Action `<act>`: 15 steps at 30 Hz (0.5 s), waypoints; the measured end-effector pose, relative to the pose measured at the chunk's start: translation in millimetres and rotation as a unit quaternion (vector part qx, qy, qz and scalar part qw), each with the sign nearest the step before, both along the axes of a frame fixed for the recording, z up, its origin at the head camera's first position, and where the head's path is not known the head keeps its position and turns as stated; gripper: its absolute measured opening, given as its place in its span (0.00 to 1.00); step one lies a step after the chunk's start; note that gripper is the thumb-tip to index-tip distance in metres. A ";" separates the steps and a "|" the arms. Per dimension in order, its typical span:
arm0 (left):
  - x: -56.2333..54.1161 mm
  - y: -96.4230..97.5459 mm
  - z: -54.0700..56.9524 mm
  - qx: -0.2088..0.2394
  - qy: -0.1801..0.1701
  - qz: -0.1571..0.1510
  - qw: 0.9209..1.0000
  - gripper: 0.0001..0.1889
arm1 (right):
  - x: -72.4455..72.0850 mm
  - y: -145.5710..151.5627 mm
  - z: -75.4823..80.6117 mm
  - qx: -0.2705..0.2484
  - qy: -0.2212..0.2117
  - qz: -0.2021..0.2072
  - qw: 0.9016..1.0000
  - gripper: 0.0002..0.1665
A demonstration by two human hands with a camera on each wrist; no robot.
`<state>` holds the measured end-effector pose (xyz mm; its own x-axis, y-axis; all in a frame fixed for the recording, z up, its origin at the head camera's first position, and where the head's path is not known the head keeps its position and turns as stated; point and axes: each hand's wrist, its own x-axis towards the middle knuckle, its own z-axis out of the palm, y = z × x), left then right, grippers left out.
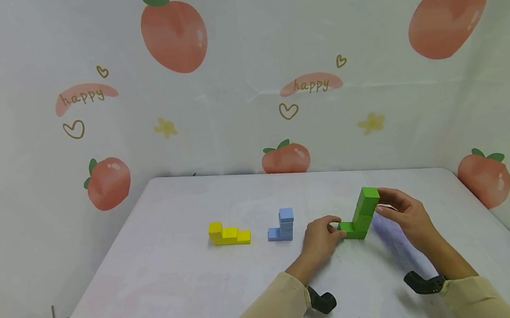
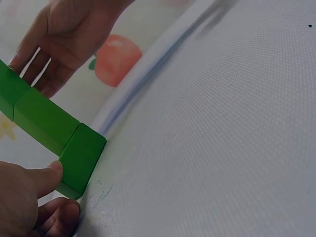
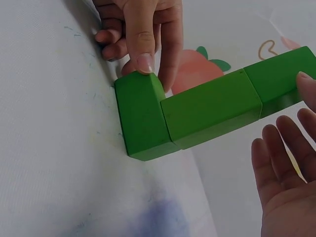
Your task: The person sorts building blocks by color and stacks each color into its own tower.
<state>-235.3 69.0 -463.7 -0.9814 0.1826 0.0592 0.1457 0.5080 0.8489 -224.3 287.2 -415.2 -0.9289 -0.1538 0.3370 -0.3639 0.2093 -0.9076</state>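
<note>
Several green blocks [image 1: 365,207] form an L shape, one lying flat on the table and two stacked upright at its right end. My left hand [image 1: 320,238] pinches the free left end of the bottom green block [image 3: 140,118], thumb on top. At the upper end, my right hand [image 1: 408,217] holds the top green block [image 3: 284,74] with thumb and index finger; its other fingers stretch out apart from the block in the right wrist view. The middle green block [image 2: 47,118] stands between them, untouched by either hand.
Left of the green blocks, a small blue L-shaped block stack [image 1: 286,225] stands on the white table [image 1: 183,308]. Farther left is a yellow stepped row of blocks [image 1: 228,234]. A printed fruit-patterned curtain [image 1: 228,103] hangs behind the table.
</note>
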 end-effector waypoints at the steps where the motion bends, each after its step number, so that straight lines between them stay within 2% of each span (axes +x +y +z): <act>1: 0.1 -0.3 -0.2 0.000 0.001 -0.001 1.000 0.18 | 0.7 0.1 -0.1 0.006 -0.001 -0.002 1.000 0.24; 8: 1.2 -1.7 -0.9 -0.003 -0.003 -0.004 1.000 0.21 | 5.1 2.9 -2.8 0.044 -0.002 -0.024 0.999 0.27; 15: 7.6 -2.8 -0.9 -0.007 0.005 -0.007 1.000 0.22 | 12.0 12.4 -12.7 0.089 0.004 -0.048 0.995 0.28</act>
<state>-227.7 66.2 -464.5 -0.9781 0.1973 0.0667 0.1617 0.5178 0.8401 -212.3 299.5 -427.8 -0.9396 -0.1225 0.3197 -0.3415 0.4006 -0.8502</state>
